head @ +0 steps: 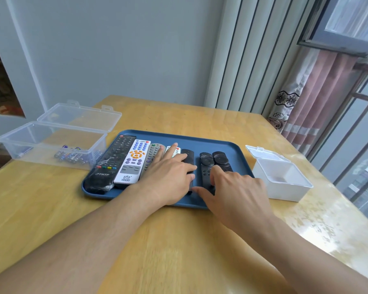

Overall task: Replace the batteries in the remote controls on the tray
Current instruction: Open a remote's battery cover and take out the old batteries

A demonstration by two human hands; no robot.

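A blue tray [223,146] on the wooden table holds several remotes side by side: a long black one [113,160], a white one with orange keys [134,160], a grey one [154,152], a small white one [174,150], a slim black one [187,154] and two black ones with round pads [206,163] [221,160]. My left hand [168,177] lies flat over the grey and small white remotes, its index finger and thumb touching the slim black one. My right hand [238,192] rests on the two round-pad remotes, thumb near the slim remote's lower end.
A clear plastic box [51,143] with its lid open stands left of the tray, with several batteries [72,155] inside. A white open box [283,179] stands to the right. Wall behind, window and curtain on the right.
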